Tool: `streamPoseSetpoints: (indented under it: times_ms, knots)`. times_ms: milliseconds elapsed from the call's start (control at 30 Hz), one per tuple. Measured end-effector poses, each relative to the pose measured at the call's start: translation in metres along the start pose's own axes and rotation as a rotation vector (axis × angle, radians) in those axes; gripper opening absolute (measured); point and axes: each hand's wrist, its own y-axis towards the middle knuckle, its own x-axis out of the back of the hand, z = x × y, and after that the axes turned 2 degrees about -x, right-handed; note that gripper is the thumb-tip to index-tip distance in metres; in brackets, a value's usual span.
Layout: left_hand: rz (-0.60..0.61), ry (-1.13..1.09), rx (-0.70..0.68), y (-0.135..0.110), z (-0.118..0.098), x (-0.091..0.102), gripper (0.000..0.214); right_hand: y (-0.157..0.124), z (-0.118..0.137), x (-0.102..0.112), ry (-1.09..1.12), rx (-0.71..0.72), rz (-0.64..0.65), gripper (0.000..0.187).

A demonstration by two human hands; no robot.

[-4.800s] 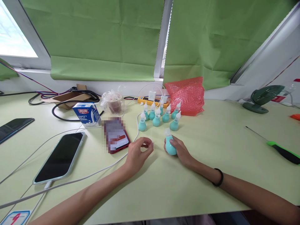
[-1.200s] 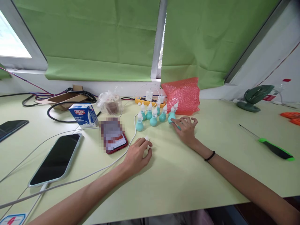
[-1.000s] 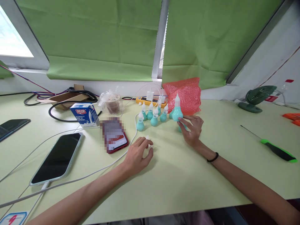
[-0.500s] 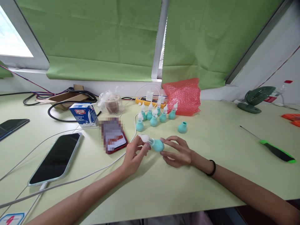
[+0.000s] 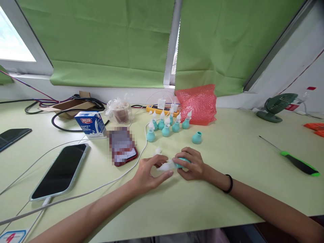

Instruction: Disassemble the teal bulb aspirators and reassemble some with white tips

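My right hand (image 5: 193,166) is wrapped round a teal rubber bulb (image 5: 182,162) lying sideways just above the table. My left hand (image 5: 149,172) pinches the bulb's translucent white nozzle (image 5: 165,166) between thumb and fingers. A loose white tip (image 5: 158,150) lies on the table just behind my left hand. A teal bulb without a nozzle (image 5: 196,137) stands alone further back. Behind it stands a group of several teal bulbs with white nozzles (image 5: 165,123).
A red phone (image 5: 123,149) and a large dark phone (image 5: 62,170) on a white cable lie at left. A milk carton (image 5: 90,124), a bagged cup (image 5: 119,111), a pink bubble-wrap bag (image 5: 199,103), a green-handled screwdriver (image 5: 296,159) and a small fan (image 5: 275,104) sit around.
My right hand took a bulb from the group and brought it near, leaving a bare bulb standing. My left hand now grips its nozzle, and both hands have dropped toward the table.
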Motion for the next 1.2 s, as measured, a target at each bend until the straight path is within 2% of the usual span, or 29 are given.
streamPoseSetpoints:
  times_ms: [67,133,233,400,633,733,800,867,933,1033,1100,1200]
  knots:
    - [0.066,0.103,0.029,0.002,0.003,0.002,0.022,-0.001,-0.001,0.000,-0.024,-0.021,-0.018,0.035]
    - [0.188,0.119,0.068,0.005,0.005,0.004,0.027,-0.002,-0.002,-0.001,-0.006,-0.049,-0.015,0.034]
    - [0.293,-0.049,0.165,0.010,0.007,0.005,0.036,-0.002,-0.001,-0.001,0.031,-0.088,0.011,0.037]
    - [0.318,-0.406,0.407,0.015,0.013,0.004,0.049,-0.001,0.002,0.000,0.051,-0.081,0.017,0.048]
    - [0.297,-0.551,0.536,0.016,0.014,0.002,0.052,-0.002,0.001,0.000,-0.002,-0.047,0.047,0.047]
    - [0.159,-0.410,0.489,0.013,0.011,0.000,0.050,-0.003,0.000,-0.001,0.048,-0.130,0.018,0.048]
    - [0.008,-0.177,0.376,0.011,0.012,0.000,0.044,-0.003,-0.001,-0.001,0.098,-0.200,0.003,0.047]
    - [-0.080,0.067,0.240,0.009,0.016,-0.001,0.035,-0.002,-0.002,-0.001,0.126,-0.250,-0.001,0.045]
    - [-0.074,0.214,0.142,0.008,0.022,-0.001,0.026,0.000,-0.003,-0.001,0.141,-0.291,-0.005,0.043]
    - [0.005,0.300,0.100,0.008,0.029,-0.002,0.012,0.001,-0.001,0.000,0.167,-0.348,0.009,0.040]
    - [0.038,0.338,0.092,0.008,0.032,-0.003,0.015,0.000,0.001,0.000,0.190,-0.410,0.022,0.039]
    - [0.039,0.356,0.081,0.008,0.032,-0.003,0.026,0.000,0.002,0.002,0.320,-0.602,0.021,0.038]
